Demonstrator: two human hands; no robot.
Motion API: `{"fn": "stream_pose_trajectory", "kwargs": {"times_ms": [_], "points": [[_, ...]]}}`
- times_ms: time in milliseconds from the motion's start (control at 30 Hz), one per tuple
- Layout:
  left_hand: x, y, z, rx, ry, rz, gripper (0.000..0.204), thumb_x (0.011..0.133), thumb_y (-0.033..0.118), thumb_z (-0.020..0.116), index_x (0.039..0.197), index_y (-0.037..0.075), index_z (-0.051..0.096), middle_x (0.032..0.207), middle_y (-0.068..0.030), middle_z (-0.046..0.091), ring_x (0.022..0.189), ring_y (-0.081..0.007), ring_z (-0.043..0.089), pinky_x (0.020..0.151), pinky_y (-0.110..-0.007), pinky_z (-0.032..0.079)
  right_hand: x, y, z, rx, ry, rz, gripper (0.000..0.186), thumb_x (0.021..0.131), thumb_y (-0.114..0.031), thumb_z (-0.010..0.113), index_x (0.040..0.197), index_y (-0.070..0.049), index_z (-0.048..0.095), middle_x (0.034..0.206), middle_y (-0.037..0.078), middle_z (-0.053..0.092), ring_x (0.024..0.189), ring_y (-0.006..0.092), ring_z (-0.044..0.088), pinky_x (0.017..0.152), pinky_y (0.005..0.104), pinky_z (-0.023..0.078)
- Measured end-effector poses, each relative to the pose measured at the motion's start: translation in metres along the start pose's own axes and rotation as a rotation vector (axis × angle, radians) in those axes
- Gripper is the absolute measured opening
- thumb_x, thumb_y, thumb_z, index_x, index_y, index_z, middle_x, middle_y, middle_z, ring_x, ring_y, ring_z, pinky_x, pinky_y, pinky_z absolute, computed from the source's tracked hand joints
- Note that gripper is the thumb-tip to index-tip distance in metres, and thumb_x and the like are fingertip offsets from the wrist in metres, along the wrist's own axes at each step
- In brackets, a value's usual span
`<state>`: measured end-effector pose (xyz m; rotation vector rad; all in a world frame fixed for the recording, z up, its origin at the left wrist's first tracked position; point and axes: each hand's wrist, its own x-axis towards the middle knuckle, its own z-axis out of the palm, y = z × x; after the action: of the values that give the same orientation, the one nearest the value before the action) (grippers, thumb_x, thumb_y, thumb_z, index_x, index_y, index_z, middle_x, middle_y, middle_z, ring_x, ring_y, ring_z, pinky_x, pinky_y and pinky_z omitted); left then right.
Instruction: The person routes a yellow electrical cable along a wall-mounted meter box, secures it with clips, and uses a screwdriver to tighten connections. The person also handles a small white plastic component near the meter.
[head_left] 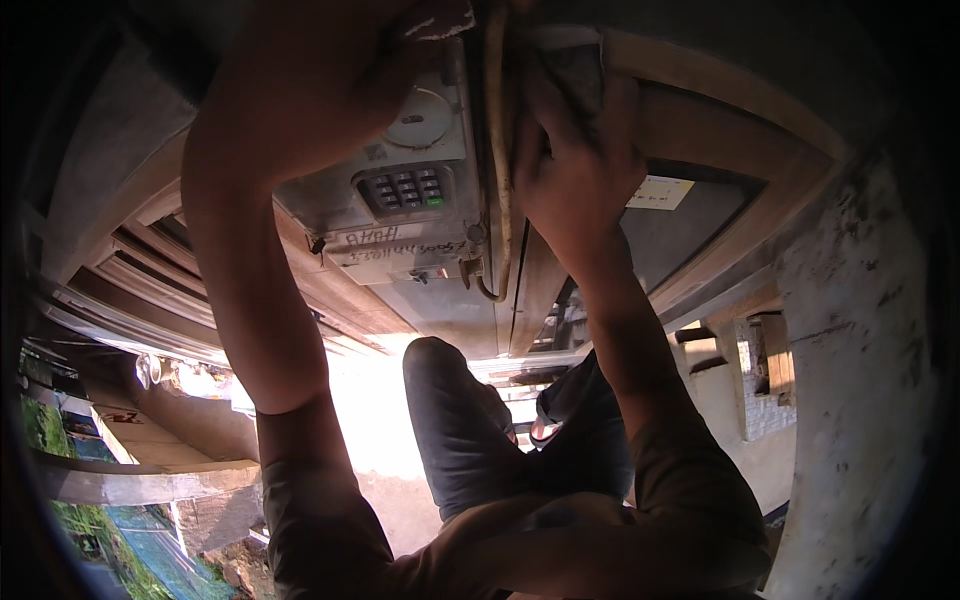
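Observation:
A worn grey metal meter box (330, 235) is fixed in front of me, with a dark keypad (403, 190) and a pale round disc (418, 122). My left hand (335, 95) reaches across its upper left part, and its fingers are lost in shadow at the top edge. Right of the box, a yellowish cable (499, 180) runs down and hooks back near a small metal latch (469, 270). My right hand (578, 165) is raised beside this cable, its fingers bent and closed; what they grip, if anything, is hidden in the dark.
Brown wooden framing (720, 105) surrounds a dark panel with a pale label (660, 192). A stained wall (850, 380) stands at the right. My legs (465, 430) are below. Bright ground, a low ledge (150, 485) and greenery lie at the lower left.

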<state>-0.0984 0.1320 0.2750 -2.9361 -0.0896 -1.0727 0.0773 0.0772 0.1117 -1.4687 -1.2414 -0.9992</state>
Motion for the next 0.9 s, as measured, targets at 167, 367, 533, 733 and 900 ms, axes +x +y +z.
{"fn": "stream_pose_trajectory", "kwargs": {"times_ms": [167,367,533,733,900], "points": [[0.003,-0.005,0.005,0.071,0.085,0.051,0.043,0.078,-0.011,0.051,0.113,0.005,0.069,0.101,-0.0135,0.073,0.073,-0.025,0.069,0.063,-0.036,0.051,0.005,-0.001,0.001,0.018,0.106,-0.031,0.05,0.081,-0.01,0.068,0.127,-0.029,0.073,0.123,0.019,0.057,0.091,0.0324,0.071,0.064,0.0362,0.061],[-0.001,-0.012,0.008,-0.025,0.07,-0.007,0.043,0.078,-0.011,0.051,0.114,0.004,0.069,0.103,-0.0142,0.073,0.074,-0.0254,0.07,0.064,-0.036,0.052,0.007,0.005,0.001,0.053,0.133,-0.086,0.046,0.08,-0.01,0.07,0.121,-0.029,0.075,0.119,0.016,0.059,0.082,0.0284,0.071,0.056,0.0361,0.058],[0.003,0.001,0.002,0.061,0.008,-0.069,0.044,0.077,-0.012,0.051,0.114,0.003,0.069,0.103,-0.0141,0.073,0.074,-0.0244,0.07,0.064,-0.035,0.051,0.009,0.002,-0.004,-0.037,0.121,-0.055,0.047,0.08,-0.011,0.07,0.122,-0.031,0.075,0.119,0.016,0.059,0.081,0.0281,0.071,0.055,0.0362,0.058],[0.006,0.006,0.003,0.038,0.03,-0.031,0.045,0.074,-0.012,0.052,0.113,0.003,0.069,0.102,-0.014,0.073,0.074,-0.0236,0.07,0.064,-0.036,0.051,0.008,-0.001,-0.004,-0.056,0.131,-0.112,0.052,0.079,-0.01,0.07,0.127,-0.031,0.073,0.127,0.022,0.057,0.084,0.0296,0.071,0.055,0.035,0.058],[0.005,0.001,0.006,-0.012,0.045,-0.038,0.047,0.073,-0.013,0.052,0.114,0.002,0.069,0.103,-0.0146,0.073,0.076,-0.0238,0.071,0.065,-0.036,0.052,0.005,0.003,0.001,-0.081,0.063,-0.073,0.057,0.079,-0.009,0.07,0.131,-0.031,0.072,0.133,0.025,0.053,0.088,0.0313,0.071,0.056,0.0358,0.059]]}}
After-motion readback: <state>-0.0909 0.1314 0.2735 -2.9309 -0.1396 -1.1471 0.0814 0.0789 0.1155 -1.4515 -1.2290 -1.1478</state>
